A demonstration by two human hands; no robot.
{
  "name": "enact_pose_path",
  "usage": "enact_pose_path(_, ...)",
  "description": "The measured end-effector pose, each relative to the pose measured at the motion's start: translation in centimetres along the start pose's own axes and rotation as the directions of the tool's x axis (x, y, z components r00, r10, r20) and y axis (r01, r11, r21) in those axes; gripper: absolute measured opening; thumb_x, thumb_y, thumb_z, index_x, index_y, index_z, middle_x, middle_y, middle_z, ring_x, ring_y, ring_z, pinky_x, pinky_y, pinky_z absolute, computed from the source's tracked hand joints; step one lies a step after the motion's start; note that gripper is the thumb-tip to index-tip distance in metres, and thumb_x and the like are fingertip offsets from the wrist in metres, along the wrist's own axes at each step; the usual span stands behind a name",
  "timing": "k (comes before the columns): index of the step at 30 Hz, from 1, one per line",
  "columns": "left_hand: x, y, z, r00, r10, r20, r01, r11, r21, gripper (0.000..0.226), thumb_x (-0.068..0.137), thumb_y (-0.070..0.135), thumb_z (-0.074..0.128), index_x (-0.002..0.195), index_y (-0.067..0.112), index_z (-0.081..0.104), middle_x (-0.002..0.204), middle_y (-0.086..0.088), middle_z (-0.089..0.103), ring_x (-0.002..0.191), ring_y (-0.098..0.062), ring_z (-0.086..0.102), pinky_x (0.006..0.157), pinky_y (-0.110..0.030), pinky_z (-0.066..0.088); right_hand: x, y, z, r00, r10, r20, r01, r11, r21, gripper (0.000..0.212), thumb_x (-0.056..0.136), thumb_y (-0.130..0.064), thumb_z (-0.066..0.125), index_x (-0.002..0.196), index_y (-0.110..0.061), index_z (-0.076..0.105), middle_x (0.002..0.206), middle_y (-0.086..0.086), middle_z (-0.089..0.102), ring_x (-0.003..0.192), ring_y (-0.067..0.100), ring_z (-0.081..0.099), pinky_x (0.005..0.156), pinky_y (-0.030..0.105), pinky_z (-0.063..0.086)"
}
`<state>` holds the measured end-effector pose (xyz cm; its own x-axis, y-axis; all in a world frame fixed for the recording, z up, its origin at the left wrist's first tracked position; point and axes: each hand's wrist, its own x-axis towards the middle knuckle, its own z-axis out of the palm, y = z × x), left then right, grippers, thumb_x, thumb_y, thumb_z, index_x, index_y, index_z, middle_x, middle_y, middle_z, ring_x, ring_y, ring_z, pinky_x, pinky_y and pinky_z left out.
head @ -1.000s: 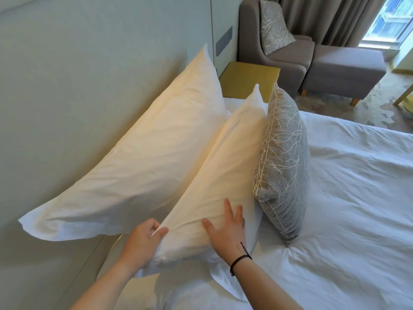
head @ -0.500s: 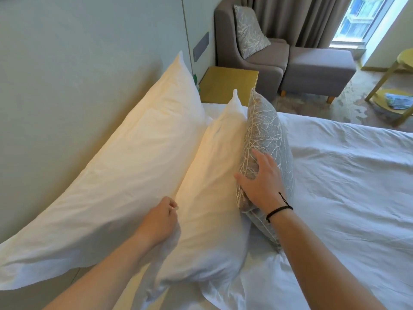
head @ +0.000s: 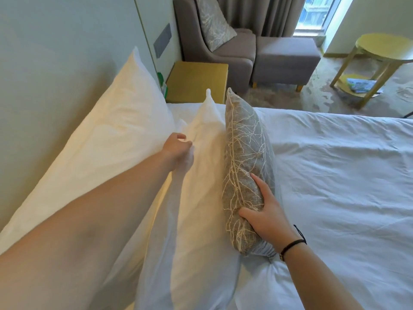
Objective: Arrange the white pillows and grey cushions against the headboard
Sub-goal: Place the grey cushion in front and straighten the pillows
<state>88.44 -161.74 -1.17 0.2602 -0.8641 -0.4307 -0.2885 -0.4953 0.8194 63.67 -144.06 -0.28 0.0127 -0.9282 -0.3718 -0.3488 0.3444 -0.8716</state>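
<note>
A large white pillow (head: 116, 130) leans against the pale headboard (head: 55, 63). In front of it stands a second white pillow (head: 205, 171), upright on its long edge. A grey cushion (head: 243, 166) with a pale branch pattern stands against that pillow's right side. My left hand (head: 178, 148) pinches the top edge of the second pillow, fingers closed on the fabric. My right hand (head: 266, 213) grips the near lower part of the grey cushion, thumb on its front face and fingers around its right side.
The white duvet (head: 335, 175) covers the bed to the right. Beyond the bed's far edge stand a yellow bedside table (head: 196, 83), a grey armchair (head: 223, 52) with another patterned cushion (head: 212, 27), a grey footstool (head: 286, 57) and a round yellow side table (head: 380, 54).
My left hand moved up along the second pillow's top edge toward its far end. My right hand left that pillow and took hold of the grey cushion. The camera has moved closer in.
</note>
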Motion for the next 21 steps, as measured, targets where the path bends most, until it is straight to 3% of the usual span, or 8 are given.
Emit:
enact_pose_path(3,3.4,2.1,1.5,0.997,0.078,-0.016,-0.076,0.995,0.068,0.034,0.091,0.028,0.062,0.122,0.022,0.051,0.121,-0.007,0.056,0.106,-0.027,0.057,0.095,-0.041,0.051,0.8,0.6,-1.1,0.999,0.024,0.046,-0.027,0.998,0.064,0.087,0.069,-0.013,0.073,0.121,-0.073,0.038,0.116,-0.011,0.064,0.072,0.028,0.073,0.065,0.044,0.062)
enact_pose_path(7,7.0,3.8,1.8,0.958,0.273,-0.090,-0.237,0.927,0.290,0.023,0.091,0.016,0.057,0.112,0.024,0.052,0.107,0.000,0.057,0.095,-0.023,0.054,0.080,-0.033,0.048,1.2,1.7,-2.4,0.997,0.062,0.050,-0.070,0.983,0.171,0.083,0.065,-0.010,0.075,0.122,-0.065,0.048,0.099,-0.011,0.074,0.083,0.034,0.072,0.074,0.058,0.059)
enact_pose_path(9,8.1,4.4,0.7,0.895,0.420,-0.151,-0.301,0.818,0.490,0.017,0.088,0.010,0.050,0.101,0.021,0.048,0.086,0.000,0.055,0.084,-0.029,0.055,0.070,-0.037,0.045,1.2,2.2,-2.5,0.996,0.065,0.058,-0.076,0.974,0.215,0.083,0.064,-0.011,0.076,0.125,-0.061,0.049,0.103,-0.007,0.074,0.085,0.038,0.072,0.076,0.062,0.057)
enact_pose_path(11,9.0,4.3,-0.5,0.821,0.549,-0.155,-0.310,0.658,0.686,0.010,0.092,0.012,0.044,0.099,0.019,0.043,0.079,-0.004,0.054,0.079,-0.034,0.056,0.069,-0.043,0.048,1.2,2.6,-2.3,0.996,0.064,0.065,-0.076,0.973,0.219,0.084,0.063,-0.012,0.076,0.126,-0.060,0.049,0.110,-0.003,0.072,0.087,0.041,0.071,0.077,0.064,0.056)
enact_pose_path(12,9.3,4.1,-1.0,0.811,0.565,-0.151,-0.285,0.607,0.742,0.009,0.095,0.014,0.042,0.103,0.018,0.043,0.085,-0.008,0.057,0.083,-0.036,0.058,0.073,-0.045,0.050,1.3,2.7,-2.0,0.996,0.060,0.065,-0.073,0.975,0.210,0.084,0.063,-0.014,0.076,0.127,-0.060,0.048,0.116,-0.003,0.070,0.089,0.041,0.070,0.078,0.063,0.056)
enact_pose_path(15,9.5,3.3,-1.7,0.869,0.476,-0.135,-0.181,0.561,0.808,0.019,0.097,0.015,0.038,0.115,0.015,0.044,0.103,-0.016,0.061,0.095,-0.038,0.059,0.080,-0.046,0.051,1.4,3.0,-1.0,0.998,0.039,0.056,-0.048,0.982,0.183,0.085,0.060,-0.018,0.076,0.128,-0.062,0.046,0.131,-0.010,0.060,0.091,0.025,0.073,0.082,0.053,0.059)
enact_pose_path(18,8.6,3.1,-2.0,0.888,0.455,-0.069,-0.209,0.531,0.821,0.017,0.093,0.011,0.045,0.109,0.014,0.043,0.102,-0.017,0.059,0.086,-0.034,0.054,0.071,-0.043,0.045,1.4,3.2,-0.4,0.998,0.042,0.053,-0.049,0.988,0.146,0.085,0.060,-0.022,0.075,0.128,-0.063,0.045,0.119,-0.023,0.064,0.087,0.028,0.072,0.078,0.053,0.059)
enact_pose_path(21,6.3,3.6,-2.5,0.900,0.436,0.024,-0.269,0.510,0.817,0.027,0.093,0.017,0.051,0.119,0.016,0.045,0.116,-0.014,0.055,0.101,-0.035,0.056,0.077,-0.042,0.044,1.4,3.4,-0.5,0.997,0.046,0.056,-0.054,0.987,0.153,0.085,0.061,-0.020,0.076,0.128,-0.063,0.045,0.120,-0.017,0.064,0.085,0.023,0.074,0.073,0.047,0.062)
